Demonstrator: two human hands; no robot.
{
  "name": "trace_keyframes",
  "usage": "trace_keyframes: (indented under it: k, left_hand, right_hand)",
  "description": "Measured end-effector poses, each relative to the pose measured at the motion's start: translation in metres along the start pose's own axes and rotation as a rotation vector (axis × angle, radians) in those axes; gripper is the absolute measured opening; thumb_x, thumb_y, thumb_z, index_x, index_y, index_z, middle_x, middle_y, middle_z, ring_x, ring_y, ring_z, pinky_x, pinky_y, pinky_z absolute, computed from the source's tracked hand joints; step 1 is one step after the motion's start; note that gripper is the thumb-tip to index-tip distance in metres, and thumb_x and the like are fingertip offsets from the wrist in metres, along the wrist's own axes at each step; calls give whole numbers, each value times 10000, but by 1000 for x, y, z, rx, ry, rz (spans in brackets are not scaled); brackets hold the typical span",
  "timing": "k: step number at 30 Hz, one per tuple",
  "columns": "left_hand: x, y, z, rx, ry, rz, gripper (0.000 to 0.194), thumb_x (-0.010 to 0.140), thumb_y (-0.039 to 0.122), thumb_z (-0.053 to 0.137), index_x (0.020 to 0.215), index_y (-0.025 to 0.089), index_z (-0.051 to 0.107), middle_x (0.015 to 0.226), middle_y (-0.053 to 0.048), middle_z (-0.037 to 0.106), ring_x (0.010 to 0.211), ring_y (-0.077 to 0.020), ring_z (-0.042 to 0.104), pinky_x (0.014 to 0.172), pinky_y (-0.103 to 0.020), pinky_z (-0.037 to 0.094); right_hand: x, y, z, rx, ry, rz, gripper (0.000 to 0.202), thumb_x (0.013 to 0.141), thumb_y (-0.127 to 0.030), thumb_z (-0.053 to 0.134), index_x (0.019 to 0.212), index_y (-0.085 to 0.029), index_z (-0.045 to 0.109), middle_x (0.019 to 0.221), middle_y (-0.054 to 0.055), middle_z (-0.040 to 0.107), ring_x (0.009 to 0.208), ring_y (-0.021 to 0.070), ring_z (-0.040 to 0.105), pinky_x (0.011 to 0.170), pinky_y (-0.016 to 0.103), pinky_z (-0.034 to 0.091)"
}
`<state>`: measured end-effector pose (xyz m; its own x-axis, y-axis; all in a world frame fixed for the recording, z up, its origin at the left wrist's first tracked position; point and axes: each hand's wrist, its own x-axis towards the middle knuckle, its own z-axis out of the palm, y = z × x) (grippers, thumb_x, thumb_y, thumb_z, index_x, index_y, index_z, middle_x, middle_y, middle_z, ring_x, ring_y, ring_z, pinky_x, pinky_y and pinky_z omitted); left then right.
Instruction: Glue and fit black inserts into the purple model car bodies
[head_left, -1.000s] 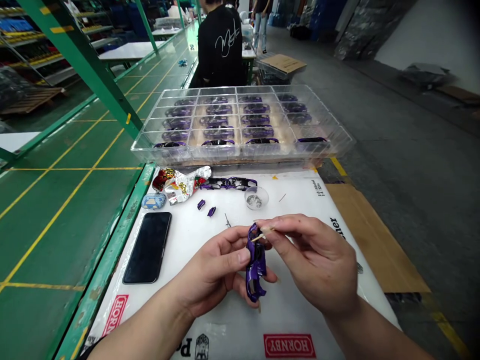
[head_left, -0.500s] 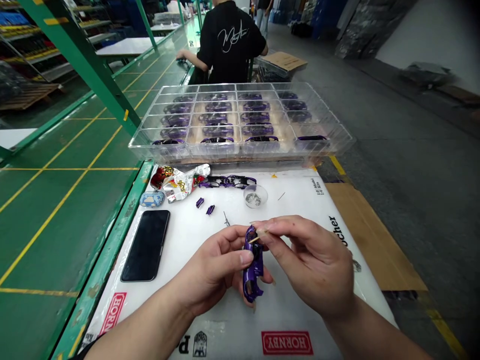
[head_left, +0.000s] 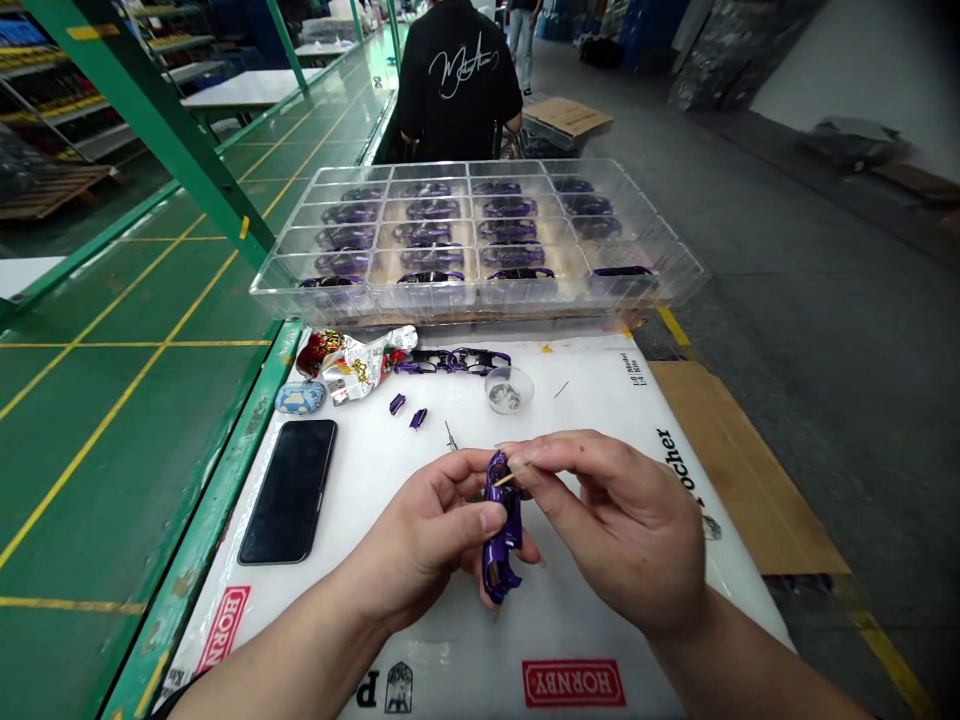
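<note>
Shell of glossy purple, car-like in outline [head_left: 511, 528], held above the near middle of the white printed sheet [head_left: 442, 640], between both hands, long axis running near to far. Likely light and stiff, slick on the polished outer faces, fragile around the thin-looking edges of the cut-outs; best taken by the long sides at mid-length, with gentle pressure. Clamped there between thumb and fingers of the bare left hand [head_left: 442, 520], with the thumb flat along the left side. Thin pale wooden stick [head_left: 506, 480] pinched between thumb and fingertips of the bare right hand [head_left: 622, 510], angled left at the far end of the shell; too small in view to tell actual contact. In looks, deep violet with bright highlights, darker inside, curved and notched at the near end. Farther off, two small purple pieces [head_left: 418, 418], a shallow clear round dish [head_left: 523, 385] of silvery bits, and a clear compartmented plastic tray [head_left: 555, 298] of similar shells; to the left, a black smartphone [head_left: 289, 490].
</note>
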<state>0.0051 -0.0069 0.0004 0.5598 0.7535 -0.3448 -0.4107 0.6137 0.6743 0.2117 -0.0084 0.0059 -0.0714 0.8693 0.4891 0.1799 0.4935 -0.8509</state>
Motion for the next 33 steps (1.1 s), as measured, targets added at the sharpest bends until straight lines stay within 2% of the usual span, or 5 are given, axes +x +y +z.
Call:
trace_keyframes:
  k: [17, 24, 28, 31, 33]
  left_hand:
    - [-2, 4, 3, 30, -6, 11, 749, 815, 345, 1069, 1482, 215, 755, 1417, -183, 766, 823, -182, 806, 618, -253, 692]
    - [-1, 9, 0, 38, 112, 58, 714, 791, 294, 1079, 1405, 218, 724, 1450, -196, 735, 1141, -365, 851, 649, -291, 704]
    - [-1, 17, -9, 126, 209, 200, 804, 794, 319, 1082, 1485, 262, 675, 1504, -182, 700, 1100, -341, 858, 675, -310, 703]
    - [-2, 19, -14, 299, 292, 292, 847, 807, 286, 1066, 1550, 292, 661, 1554, -177, 676, 1060, -272, 831, 692, -273, 668]
    - [-4, 19, -14, 460, 350, 320, 815, 825, 269, 1043, 1557, 290, 685, 1564, -172, 674, 1036, -224, 787, 675, -229, 622]
  right_hand:
    - [0, 3, 0, 13, 13, 22, 373, 1054, -45, 826, 1286, -337, 823, 1251, -15, 880, 1144, 210, 860, 993, 356, 723]
    - [5, -5, -3, -36, 190, -75, 366, 1045, -44, 781, 1275, -328, 790, 1152, 21, 850, 1028, 241, 836, 917, 414, 724]
    - [17, -2, -16, -262, -232, 190, 164, 1077, -130, 727, 1082, -287, 775, 946, -21, 798, 764, 173, 752, 651, 299, 598]
    - [18, 7, -21, -423, -658, 292, 240, 1061, -64, 650, 984, -262, 761, 948, -15, 804, 849, 210, 779, 721, 330, 589]
    - [16, 14, -22, -515, -749, 301, 226, 1039, -62, 677, 1049, -255, 793, 1056, 15, 824, 931, 249, 802, 804, 372, 610]
